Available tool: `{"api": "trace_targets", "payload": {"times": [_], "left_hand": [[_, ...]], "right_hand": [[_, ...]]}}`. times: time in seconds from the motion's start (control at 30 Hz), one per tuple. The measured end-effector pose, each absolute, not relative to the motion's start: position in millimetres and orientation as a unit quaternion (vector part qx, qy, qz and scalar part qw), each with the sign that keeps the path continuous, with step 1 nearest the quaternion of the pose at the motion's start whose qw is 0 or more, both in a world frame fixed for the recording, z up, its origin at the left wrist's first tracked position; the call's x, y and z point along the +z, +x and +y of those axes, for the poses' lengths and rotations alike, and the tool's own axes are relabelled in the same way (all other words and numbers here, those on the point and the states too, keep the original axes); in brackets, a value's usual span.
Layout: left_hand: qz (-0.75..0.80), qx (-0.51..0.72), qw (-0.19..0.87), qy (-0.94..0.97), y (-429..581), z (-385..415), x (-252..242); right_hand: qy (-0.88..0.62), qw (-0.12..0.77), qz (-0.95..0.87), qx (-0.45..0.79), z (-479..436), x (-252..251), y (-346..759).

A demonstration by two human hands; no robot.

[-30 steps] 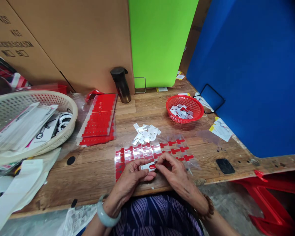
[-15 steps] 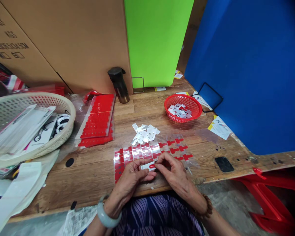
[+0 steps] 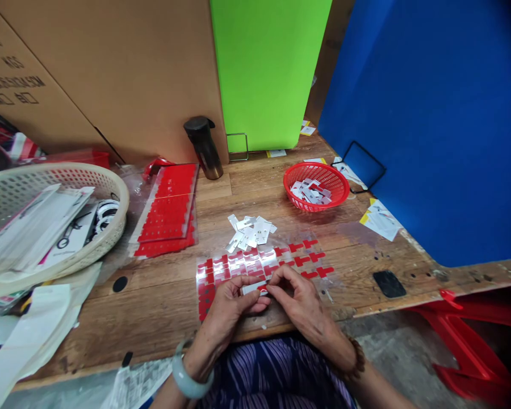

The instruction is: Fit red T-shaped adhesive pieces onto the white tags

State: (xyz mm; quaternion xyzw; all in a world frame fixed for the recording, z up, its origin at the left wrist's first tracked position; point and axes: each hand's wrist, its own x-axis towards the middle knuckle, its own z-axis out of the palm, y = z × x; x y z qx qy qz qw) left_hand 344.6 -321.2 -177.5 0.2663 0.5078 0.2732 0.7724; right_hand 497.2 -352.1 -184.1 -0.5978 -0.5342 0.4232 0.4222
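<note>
Between thumb and fingers, my left hand (image 3: 234,301) grips a small white metal plate (image 3: 250,288). At the plate's right end my right hand (image 3: 298,298) pinches a red sticker (image 3: 262,288), which lies partly on the plate; the fingertips hide its edge. Under and beyond both hands lies a clear sheet of red stickers (image 3: 298,261), with T-shaped pieces in rows. Just past the sheet is a loose pile of white metal plates (image 3: 252,232).
A red basket (image 3: 340,196) of similar plates stands back right, near a blue panel (image 3: 426,130). Stacked red sticker sheets (image 3: 166,204) and a dark tumbler (image 3: 204,149) are left of centre. A cream basket (image 3: 121,213) with packaged items stands at left.
My right fingertips have pressed the red sticker closer against the plate, and less of it shows. Both hands stay in nearly the same place; the view has shifted slightly.
</note>
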Motion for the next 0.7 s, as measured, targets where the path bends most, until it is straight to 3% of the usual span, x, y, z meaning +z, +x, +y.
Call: {"api": "trace_targets", "payload": {"times": [0.3,0.53,0.7], "left_hand": [[0.53,0.285,0.735,0.311,344.6,-321.1,-180.9],[0.522,0.285,0.738,0.318,343.6,-320.0,-179.3],[0.516,0.276,0.755,0.296,342.6,-320.0,-177.2]], "right_hand": [[-0.619,0.398,-0.515,0.44,-357.6,-182.7,492.7],[-0.631,0.414,-0.544,0.368,-360.0,-177.8,491.2],[-0.626,0.395,-0.541,0.399,-357.6,-174.7,494.9]]}}
